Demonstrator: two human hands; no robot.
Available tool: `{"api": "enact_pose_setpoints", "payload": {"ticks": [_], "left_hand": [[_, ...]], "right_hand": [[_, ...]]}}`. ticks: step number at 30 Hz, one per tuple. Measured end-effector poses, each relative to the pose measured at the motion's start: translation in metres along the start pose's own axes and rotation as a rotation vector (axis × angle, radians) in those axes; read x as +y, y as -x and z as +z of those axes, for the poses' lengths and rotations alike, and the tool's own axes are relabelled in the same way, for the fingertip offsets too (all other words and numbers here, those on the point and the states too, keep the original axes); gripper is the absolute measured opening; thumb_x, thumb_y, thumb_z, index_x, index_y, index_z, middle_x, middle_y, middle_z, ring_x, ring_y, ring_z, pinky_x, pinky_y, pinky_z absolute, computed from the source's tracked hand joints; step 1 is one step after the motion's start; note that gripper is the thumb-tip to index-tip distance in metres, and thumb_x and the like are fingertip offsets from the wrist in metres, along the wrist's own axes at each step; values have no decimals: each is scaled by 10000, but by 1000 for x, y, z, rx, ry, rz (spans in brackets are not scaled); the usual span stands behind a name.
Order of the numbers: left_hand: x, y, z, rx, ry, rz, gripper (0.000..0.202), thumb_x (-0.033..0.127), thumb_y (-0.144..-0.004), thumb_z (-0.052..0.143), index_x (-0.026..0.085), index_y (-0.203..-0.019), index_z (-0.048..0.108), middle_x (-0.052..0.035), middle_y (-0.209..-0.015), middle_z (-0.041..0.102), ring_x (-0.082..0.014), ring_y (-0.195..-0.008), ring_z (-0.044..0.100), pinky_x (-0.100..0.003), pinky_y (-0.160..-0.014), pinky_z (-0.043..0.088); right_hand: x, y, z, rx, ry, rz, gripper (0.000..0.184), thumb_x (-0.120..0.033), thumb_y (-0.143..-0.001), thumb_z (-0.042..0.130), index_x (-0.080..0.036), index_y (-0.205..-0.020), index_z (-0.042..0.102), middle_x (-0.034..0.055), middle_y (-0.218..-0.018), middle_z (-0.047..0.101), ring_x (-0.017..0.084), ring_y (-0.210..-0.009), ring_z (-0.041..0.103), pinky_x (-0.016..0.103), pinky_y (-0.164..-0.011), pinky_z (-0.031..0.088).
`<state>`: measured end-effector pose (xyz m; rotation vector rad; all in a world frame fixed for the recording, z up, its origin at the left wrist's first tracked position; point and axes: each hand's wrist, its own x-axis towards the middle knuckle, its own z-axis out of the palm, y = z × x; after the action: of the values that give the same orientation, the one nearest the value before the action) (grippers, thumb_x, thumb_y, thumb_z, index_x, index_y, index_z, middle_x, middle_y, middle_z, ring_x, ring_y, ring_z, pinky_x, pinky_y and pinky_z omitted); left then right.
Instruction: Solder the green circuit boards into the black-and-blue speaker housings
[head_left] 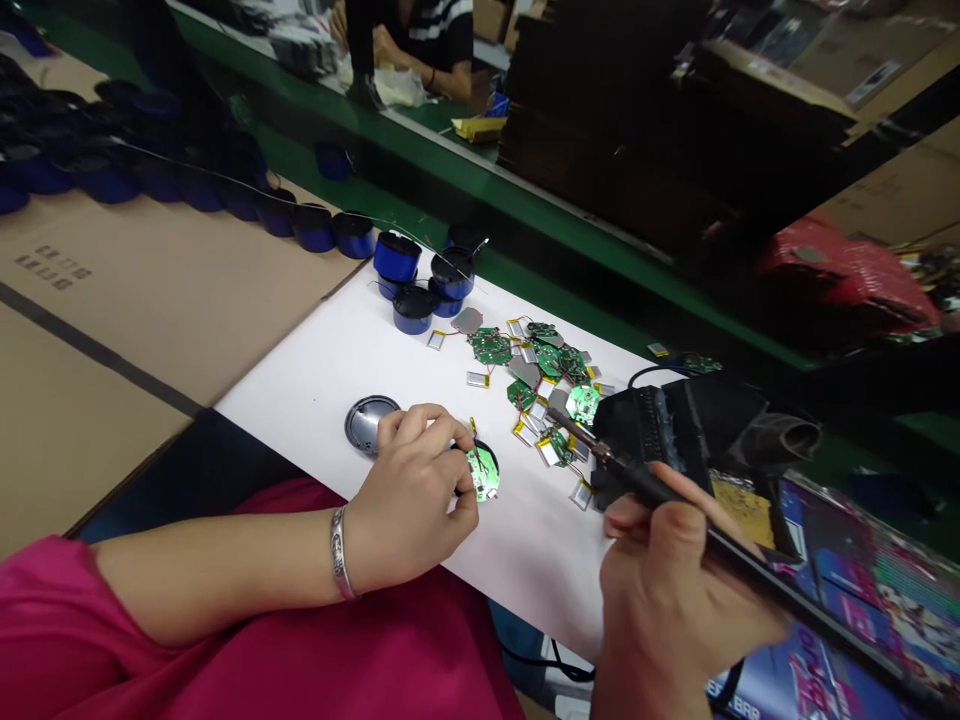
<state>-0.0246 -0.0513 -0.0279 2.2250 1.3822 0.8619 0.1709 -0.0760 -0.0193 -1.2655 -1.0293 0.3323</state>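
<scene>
My left hand (416, 485), a bracelet on its wrist, is closed at the edge of a round green circuit board (484, 478) with a dark rim around part of it. Its fingers hide much of the board, and a small yellow-ended part stands at its top. Right beside the knuckles lies a dark round cover (369, 424). In my right hand (664, 575) is a black soldering iron (675, 498), gripped like a pen. The iron's tip points up and left, over a pile of green circuit boards (491, 346) wired to small silver battery cells (478, 380).
Several blue-and-black round housings (396, 257) stand on the white work surface (300, 400), with a long row on cardboard (112, 290) at left. A soldering iron stand (645, 430) with a yellow sponge (742, 510) is at right. Another person's arm (450, 80) shows across the bench.
</scene>
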Motion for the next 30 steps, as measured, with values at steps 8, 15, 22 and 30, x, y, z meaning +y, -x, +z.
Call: {"api": "enact_pose_setpoints", "payload": {"ticks": [8, 15, 22, 30], "left_hand": [[2, -2, 0, -37, 5, -19, 124, 68, -686, 613, 167, -612, 606, -66, -1004, 673, -288, -1081, 521, -483, -885, 333], [1, -3, -2, -82, 26, -53, 121, 79, -690, 616, 170, -611, 608, -71, -1020, 668, -295, -1096, 513, -485, -869, 332], [2, -3, -2, -103, 30, -62, 107, 92, -698, 606, 165, -620, 599, -82, -1024, 660, -304, -1103, 511, -495, -868, 337], [2, -5, -3, -130, 15, -69, 114, 102, -713, 602, 170, -622, 585, -88, -1019, 665, -301, -1084, 509, -486, -849, 349]], "right_hand": [[-3, -18, -9, -259, 61, 169, 169, -247, -674, 761, -169, -715, 616, -20, -569, 560, 94, -444, 460, 207, -398, 319], [-7, -20, -9, -450, 29, 123, 122, -185, -707, 687, -188, -715, 565, -11, -613, 566, 116, -497, 515, 209, -409, 338], [-17, -18, -2, -460, 58, 124, 124, -154, -691, 664, -198, -687, 548, -38, -572, 523, 89, -446, 429, 203, -386, 297], [-22, -23, 1, -542, 131, 56, 118, -141, -682, 655, -196, -682, 551, -30, -608, 543, 97, -480, 475, 205, -402, 362]]}}
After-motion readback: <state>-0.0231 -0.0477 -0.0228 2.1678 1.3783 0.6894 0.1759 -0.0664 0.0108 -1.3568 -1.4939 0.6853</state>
